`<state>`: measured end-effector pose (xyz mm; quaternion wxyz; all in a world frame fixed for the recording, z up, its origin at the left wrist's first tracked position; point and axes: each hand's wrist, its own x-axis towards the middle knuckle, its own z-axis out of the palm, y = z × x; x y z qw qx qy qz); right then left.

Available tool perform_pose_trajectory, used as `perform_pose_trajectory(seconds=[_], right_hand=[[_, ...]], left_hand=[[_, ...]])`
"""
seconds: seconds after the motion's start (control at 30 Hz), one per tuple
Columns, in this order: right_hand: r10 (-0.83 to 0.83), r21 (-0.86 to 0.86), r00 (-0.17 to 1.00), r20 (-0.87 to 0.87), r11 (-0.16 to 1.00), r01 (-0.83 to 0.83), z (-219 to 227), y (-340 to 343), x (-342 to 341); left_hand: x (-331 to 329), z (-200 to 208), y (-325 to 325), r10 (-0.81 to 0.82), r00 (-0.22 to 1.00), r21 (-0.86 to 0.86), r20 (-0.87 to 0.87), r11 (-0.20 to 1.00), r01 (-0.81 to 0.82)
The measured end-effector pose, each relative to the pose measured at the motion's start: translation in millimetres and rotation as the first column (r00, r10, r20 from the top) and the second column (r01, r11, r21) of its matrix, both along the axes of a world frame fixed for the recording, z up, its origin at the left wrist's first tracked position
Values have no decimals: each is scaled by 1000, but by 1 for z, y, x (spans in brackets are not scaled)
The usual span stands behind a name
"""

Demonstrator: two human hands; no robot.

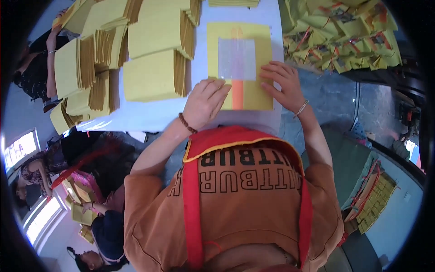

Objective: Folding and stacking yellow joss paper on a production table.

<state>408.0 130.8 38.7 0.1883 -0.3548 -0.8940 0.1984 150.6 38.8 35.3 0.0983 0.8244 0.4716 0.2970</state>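
Observation:
On the white table (199,117) in front of me lies a flat yellow paper sheet (263,100). A pale, see-through rectangular piece (226,59) sits on its middle, and an orange strip (237,96) runs lengthwise down the sheet, partly beneath that piece. My left hand (206,103) is at the sheet's left side, its fingers bent together by the pale piece's lower left corner. Whatever they may pinch is hidden. My right hand (283,82) rests with fingers apart on the sheet's right edge.
Thick stacks of folded yellow paper (152,75) cover the table's left side. More yellow pieces with red ties (340,41) are heaped at the far right. Co-workers are at the left, one handling yellow paper pieces (84,213). A bundle of yellow pieces (376,204) lies at the right.

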Motion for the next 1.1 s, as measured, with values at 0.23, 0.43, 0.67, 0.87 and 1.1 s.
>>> perform_pose_trajectory(seconds=[0.23, 0.43, 0.67, 0.87, 1.1], right_hand=[[-42, -102, 958, -284, 995, 14, -40, -17, 5], [-122, -260, 905, -408, 965, 13, -51, -23, 5], [-157, -315, 878, -452, 949, 8, -52, -24, 2], [-184, -345, 862, -472, 938, 11, -53, -23, 1], [-188, -347, 852, -488, 938, 9, -54, -23, 1]], left_hand=[[0, 8, -13, -117, 977, -59, -180, 992, 108], [-3, 11, -12, -141, 982, -65, -129, 989, 133], [-2, 15, -7, -176, 984, -138, 9, 975, 176], [1, 20, 1, -164, 986, -171, 27, 971, 166], [-1, 17, 6, -143, 989, -201, 43, 968, 148]])
